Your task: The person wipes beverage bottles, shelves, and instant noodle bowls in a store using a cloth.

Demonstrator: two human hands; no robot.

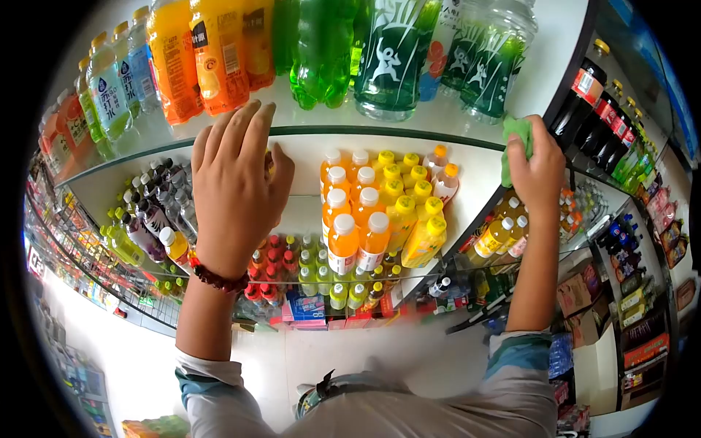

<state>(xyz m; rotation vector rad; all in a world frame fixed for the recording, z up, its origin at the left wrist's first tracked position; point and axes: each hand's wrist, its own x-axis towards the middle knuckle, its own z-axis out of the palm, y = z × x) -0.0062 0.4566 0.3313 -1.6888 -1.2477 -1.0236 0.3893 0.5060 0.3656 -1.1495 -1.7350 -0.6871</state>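
Note:
My right hand (539,164) grips a green cloth (517,150) at the right end of the glass shelf (314,120), against its front edge. My left hand (237,168), with a beaded bracelet at the wrist, is raised at the same edge further left. Its fingers stretch upward and hold nothing that I can see; whether they touch the glass I cannot tell. Just behind the fingertips stand large orange drink bottles (219,58). Green soda bottles (321,55) and dark green-labelled bottles (394,58) fill the shelf between my two hands.
Below are white-capped orange bottles (343,244) and yellow-capped bottles (425,241) in rows. Clear water bottles (109,95) stand at the upper left. Cola bottles (580,91) line a shelf on the right, beyond a dark upright (573,66). Lower shelves hold many small bottles.

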